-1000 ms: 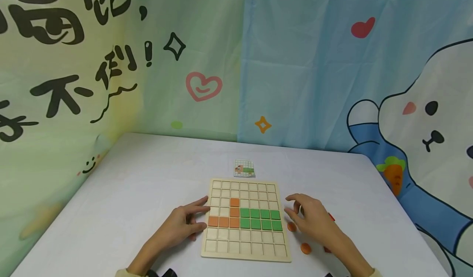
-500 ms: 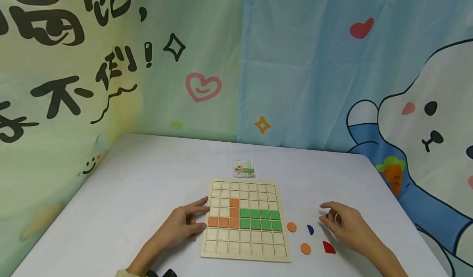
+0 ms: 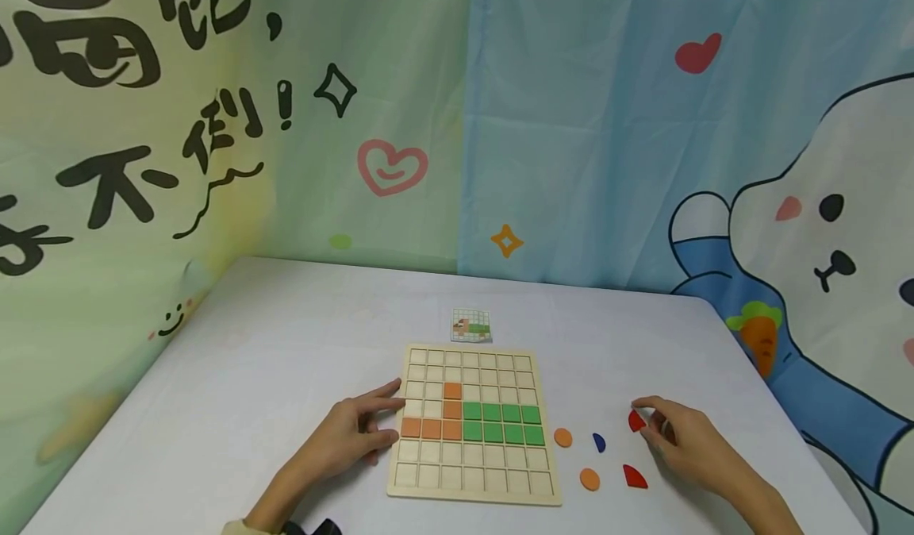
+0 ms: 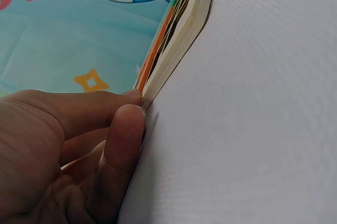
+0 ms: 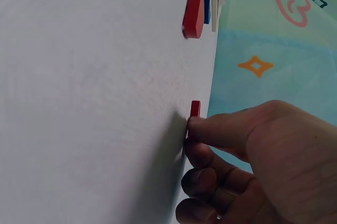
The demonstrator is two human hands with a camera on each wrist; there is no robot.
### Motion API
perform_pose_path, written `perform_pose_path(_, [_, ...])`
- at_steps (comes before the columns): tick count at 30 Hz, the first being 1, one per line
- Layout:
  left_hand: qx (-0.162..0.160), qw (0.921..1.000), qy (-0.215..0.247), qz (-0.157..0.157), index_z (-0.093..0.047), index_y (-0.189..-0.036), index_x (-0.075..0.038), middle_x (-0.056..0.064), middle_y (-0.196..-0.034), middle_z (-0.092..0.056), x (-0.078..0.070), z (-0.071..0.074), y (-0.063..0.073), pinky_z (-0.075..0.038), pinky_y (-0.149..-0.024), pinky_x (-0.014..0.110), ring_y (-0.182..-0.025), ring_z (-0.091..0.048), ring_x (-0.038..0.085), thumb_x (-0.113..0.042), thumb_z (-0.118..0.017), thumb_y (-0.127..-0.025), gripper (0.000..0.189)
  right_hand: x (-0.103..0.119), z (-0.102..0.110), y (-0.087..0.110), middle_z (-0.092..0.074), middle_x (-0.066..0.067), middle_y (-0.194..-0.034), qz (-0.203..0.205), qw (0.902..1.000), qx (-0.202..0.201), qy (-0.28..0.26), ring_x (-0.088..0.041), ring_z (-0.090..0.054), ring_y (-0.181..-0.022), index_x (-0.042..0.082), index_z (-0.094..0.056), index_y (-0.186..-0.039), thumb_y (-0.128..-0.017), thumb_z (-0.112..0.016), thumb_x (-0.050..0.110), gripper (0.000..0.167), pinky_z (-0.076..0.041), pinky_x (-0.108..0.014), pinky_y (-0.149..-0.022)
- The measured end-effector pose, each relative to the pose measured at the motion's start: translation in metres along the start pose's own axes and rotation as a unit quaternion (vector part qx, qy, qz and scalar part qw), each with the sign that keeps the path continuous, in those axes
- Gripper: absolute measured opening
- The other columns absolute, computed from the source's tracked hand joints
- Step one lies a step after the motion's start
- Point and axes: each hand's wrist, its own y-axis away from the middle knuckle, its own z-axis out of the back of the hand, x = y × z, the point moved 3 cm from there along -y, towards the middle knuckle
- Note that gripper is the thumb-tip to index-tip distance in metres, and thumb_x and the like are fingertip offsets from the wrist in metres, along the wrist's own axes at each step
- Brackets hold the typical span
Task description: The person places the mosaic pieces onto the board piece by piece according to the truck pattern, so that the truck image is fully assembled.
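A square wooden grid board (image 3: 474,483) lies on the table with orange and green square tiles (image 3: 503,424) in some cells. My left hand (image 3: 353,428) rests at its left edge, thumb and fingertips touching the rim; the left wrist view shows the same contact with the board's side (image 4: 181,40). To the right of the board, my right hand (image 3: 689,444) pinches a small red rounded piece (image 3: 635,421) between thumb and index finger. In the right wrist view the end of that red piece (image 5: 195,108) sticks out past the fingertips, close over the table.
Two orange discs (image 3: 562,437), a dark blue half-disc (image 3: 599,442) and a red quarter-circle piece (image 3: 634,477) lie between board and right hand. A small printed picture card (image 3: 471,325) is behind the board. Printed curtains (image 3: 571,162) stand behind the white table (image 3: 300,321).
My right hand has moved right, away from the board's right edge and past the loose pieces, and now grips the red piece. The left hand and board stay put.
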Motion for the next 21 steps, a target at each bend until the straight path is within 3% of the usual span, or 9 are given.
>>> perform_pose_path(21, [0.001, 1.0000, 0.002, -0.002, -0.064, -0.142, 0.002, 0.019, -0.169, -0.040, -0.0012, 0.0002, 0.0010, -0.051, -0.063, 0.022, -0.055, -0.059, 0.010, -0.011, -0.080, -0.093, 0.053, -0.0064, -0.0022, -0.0046, -0.061, 0.001, -0.088, -0.005, 0.9999, 0.013, 0.002, -0.015, -0.053, -0.082, 0.004, -0.067, -0.131, -0.097, -0.073, 0.006, 0.035, -0.050, -0.018, -0.068])
